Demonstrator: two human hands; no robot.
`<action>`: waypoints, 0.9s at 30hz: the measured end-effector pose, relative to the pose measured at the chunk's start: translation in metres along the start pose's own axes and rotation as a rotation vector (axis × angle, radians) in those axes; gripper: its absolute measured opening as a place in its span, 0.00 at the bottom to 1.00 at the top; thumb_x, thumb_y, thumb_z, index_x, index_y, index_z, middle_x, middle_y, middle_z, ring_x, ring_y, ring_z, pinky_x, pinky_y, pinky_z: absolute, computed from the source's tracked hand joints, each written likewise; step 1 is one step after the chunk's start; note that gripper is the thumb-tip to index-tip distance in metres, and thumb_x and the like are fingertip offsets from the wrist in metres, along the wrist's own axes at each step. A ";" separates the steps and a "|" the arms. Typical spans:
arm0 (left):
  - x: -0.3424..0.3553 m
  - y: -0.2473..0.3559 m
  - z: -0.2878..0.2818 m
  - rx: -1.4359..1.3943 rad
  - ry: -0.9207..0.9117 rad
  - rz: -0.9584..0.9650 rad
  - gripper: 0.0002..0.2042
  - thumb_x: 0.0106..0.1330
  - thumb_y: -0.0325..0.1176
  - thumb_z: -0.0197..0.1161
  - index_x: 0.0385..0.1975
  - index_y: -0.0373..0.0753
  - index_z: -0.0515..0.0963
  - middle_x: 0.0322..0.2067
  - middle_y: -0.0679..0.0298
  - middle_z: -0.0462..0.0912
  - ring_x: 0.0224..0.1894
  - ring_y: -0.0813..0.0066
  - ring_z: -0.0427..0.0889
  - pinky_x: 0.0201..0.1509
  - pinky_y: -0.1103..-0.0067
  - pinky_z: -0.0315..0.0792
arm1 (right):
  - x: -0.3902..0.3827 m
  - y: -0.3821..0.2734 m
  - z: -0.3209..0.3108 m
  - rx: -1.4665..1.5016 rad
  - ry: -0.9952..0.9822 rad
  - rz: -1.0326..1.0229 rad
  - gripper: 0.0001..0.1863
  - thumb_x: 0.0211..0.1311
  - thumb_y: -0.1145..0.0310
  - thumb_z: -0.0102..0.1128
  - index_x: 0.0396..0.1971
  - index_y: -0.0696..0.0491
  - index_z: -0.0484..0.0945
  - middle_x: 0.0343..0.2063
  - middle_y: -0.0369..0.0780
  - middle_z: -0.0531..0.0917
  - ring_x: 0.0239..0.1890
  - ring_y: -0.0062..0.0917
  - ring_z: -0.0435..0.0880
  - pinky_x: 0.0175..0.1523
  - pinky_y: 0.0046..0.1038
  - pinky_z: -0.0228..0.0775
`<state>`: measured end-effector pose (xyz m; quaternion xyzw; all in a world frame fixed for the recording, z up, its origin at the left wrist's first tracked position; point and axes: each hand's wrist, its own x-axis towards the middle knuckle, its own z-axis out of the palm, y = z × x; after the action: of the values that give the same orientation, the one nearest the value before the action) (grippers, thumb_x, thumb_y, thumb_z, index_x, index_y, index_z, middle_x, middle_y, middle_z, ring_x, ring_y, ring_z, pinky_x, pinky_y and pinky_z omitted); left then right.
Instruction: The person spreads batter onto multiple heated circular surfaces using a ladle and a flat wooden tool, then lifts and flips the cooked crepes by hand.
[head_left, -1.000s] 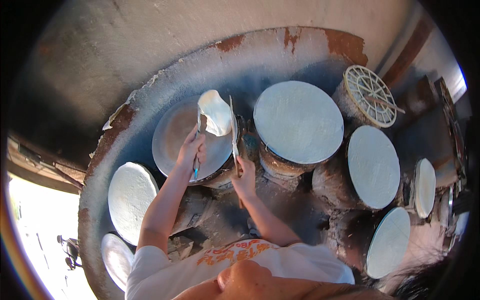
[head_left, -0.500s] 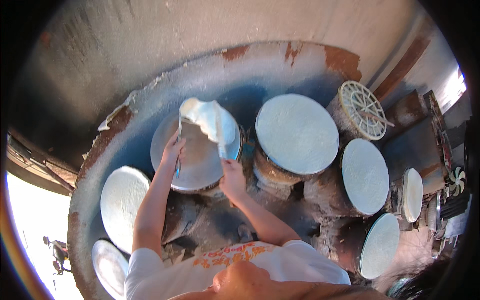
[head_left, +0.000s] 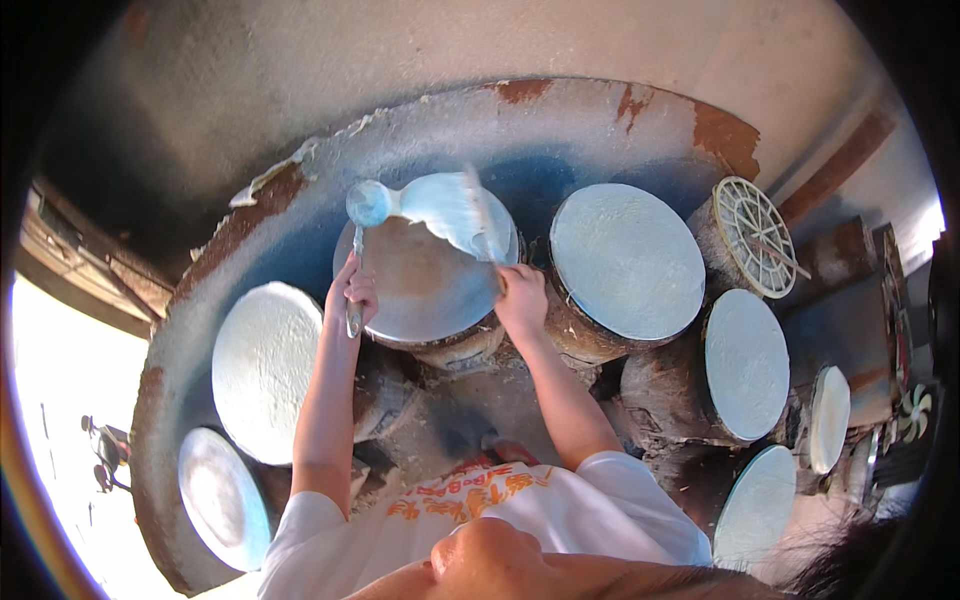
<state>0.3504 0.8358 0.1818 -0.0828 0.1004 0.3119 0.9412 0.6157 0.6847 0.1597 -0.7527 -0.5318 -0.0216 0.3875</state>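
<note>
A round flat griddle (head_left: 415, 280) lies ahead of me, its near part bare and brownish. White batter (head_left: 438, 203) covers its far side with a ragged lower edge. My left hand (head_left: 358, 288) is closed around the handle of a ladle (head_left: 369, 203), whose round, batter-coated bowl is at the griddle's far left rim, touching or just over the batter. My right hand (head_left: 521, 298) grips a long, flat scraper (head_left: 483, 215) by its handle. Motion blurs the blade, which crosses the right part of the batter.
More griddles bearing white sheets stand around me: one at right (head_left: 628, 262), another at left (head_left: 266, 372), and several farther right. A paler disc (head_left: 222, 500) is at lower left. A round slatted rack with a stick (head_left: 753, 238) stands back right. A curved, peeling wall (head_left: 440, 115) runs behind.
The view has shifted, so the griddles appear farther right. The ladle bowl now shows at the griddle's far left rim. The scraper blade tilts differently, and the white batter reaches along the far side.
</note>
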 end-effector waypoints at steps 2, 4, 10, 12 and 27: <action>-0.001 -0.011 -0.002 -0.086 -0.062 -0.021 0.19 0.72 0.43 0.46 0.17 0.41 0.60 0.13 0.72 0.60 0.10 0.84 0.60 0.15 0.85 0.62 | -0.012 0.015 0.003 -0.049 -0.115 0.061 0.20 0.43 0.80 0.57 0.41 0.52 0.79 0.39 0.40 0.78 0.44 0.39 0.74 0.48 0.34 0.71; -0.011 -0.020 -0.006 -0.233 -0.174 -0.055 0.19 0.72 0.42 0.46 0.18 0.41 0.61 0.11 0.72 0.60 0.10 0.84 0.61 0.15 0.85 0.62 | -0.006 0.011 0.020 0.029 -0.161 0.006 0.20 0.43 0.79 0.58 0.42 0.53 0.79 0.39 0.40 0.77 0.45 0.39 0.74 0.49 0.34 0.71; -0.034 -0.064 -0.007 -0.293 -0.369 0.120 0.16 0.73 0.40 0.44 0.23 0.37 0.65 0.14 0.71 0.60 0.09 0.86 0.60 0.11 0.87 0.58 | 0.055 -0.012 0.052 0.112 -0.289 -0.134 0.19 0.42 0.80 0.56 0.39 0.54 0.80 0.37 0.44 0.78 0.43 0.41 0.76 0.48 0.37 0.70; -0.041 -0.093 0.002 -0.336 -0.322 0.220 0.18 0.73 0.42 0.43 0.25 0.35 0.67 0.14 0.70 0.59 0.09 0.84 0.60 0.12 0.85 0.60 | 0.048 -0.005 0.061 0.162 -0.325 -0.159 0.19 0.41 0.79 0.56 0.39 0.54 0.80 0.37 0.44 0.79 0.43 0.42 0.76 0.48 0.37 0.70; -0.053 -0.144 0.017 -0.222 -0.374 0.396 0.19 0.73 0.44 0.42 0.21 0.40 0.59 0.15 0.73 0.59 0.09 0.87 0.60 0.10 0.87 0.57 | 0.116 0.039 0.060 0.229 -0.473 -0.394 0.17 0.42 0.78 0.54 0.36 0.50 0.81 0.38 0.40 0.80 0.44 0.39 0.75 0.50 0.35 0.69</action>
<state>0.3982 0.6950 0.2246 -0.1051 -0.0954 0.5085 0.8493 0.6752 0.8065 0.1477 -0.5712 -0.7414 0.1391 0.3237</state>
